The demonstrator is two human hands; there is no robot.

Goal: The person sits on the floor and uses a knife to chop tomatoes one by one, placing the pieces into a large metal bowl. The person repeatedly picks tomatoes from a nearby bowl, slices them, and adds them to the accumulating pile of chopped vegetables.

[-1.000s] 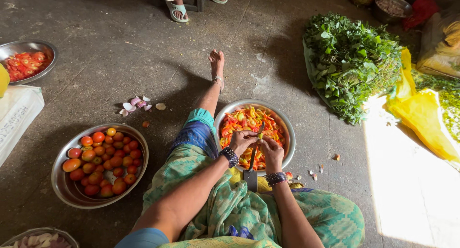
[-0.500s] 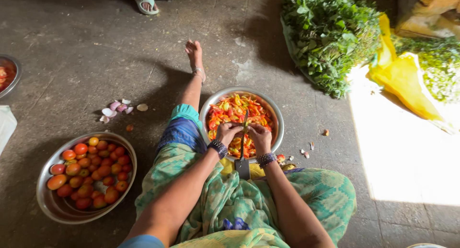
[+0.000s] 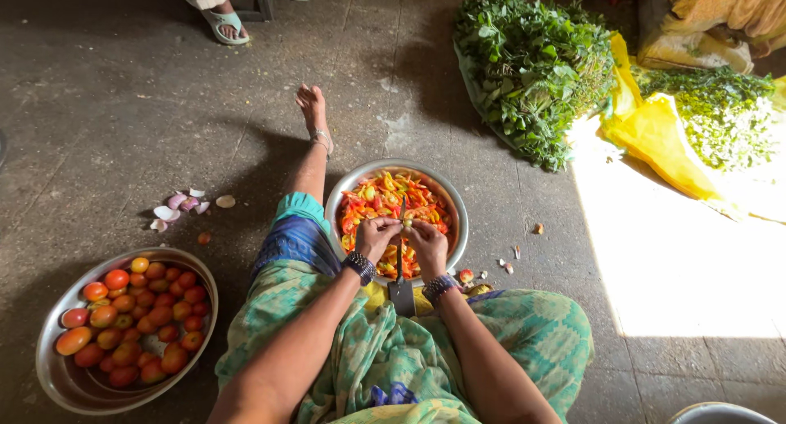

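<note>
I sit on the floor with one leg stretched out. My left hand (image 3: 375,236) and my right hand (image 3: 427,242) are close together over a steel bowl (image 3: 455,207) of cut tomato pieces (image 3: 378,196). Both pinch a small pale piece of tomato (image 3: 406,223) against an upright floor blade (image 3: 401,227) that stands between them on a dark base (image 3: 402,295). A steel basin (image 3: 57,375) of whole red and orange tomatoes (image 3: 139,313) sits at my left.
Onion peels (image 3: 182,206) lie on the concrete floor to the left. Heaps of green leaves (image 3: 532,64) and yellow sacks (image 3: 655,133) fill the far right. Another person's sandalled foot (image 3: 224,24) is at the top. Small scraps (image 3: 508,264) lie right of the bowl.
The view has shifted left and forward, so the far-left bowl has left the frame. My hands stay at the blade over the bowl.
</note>
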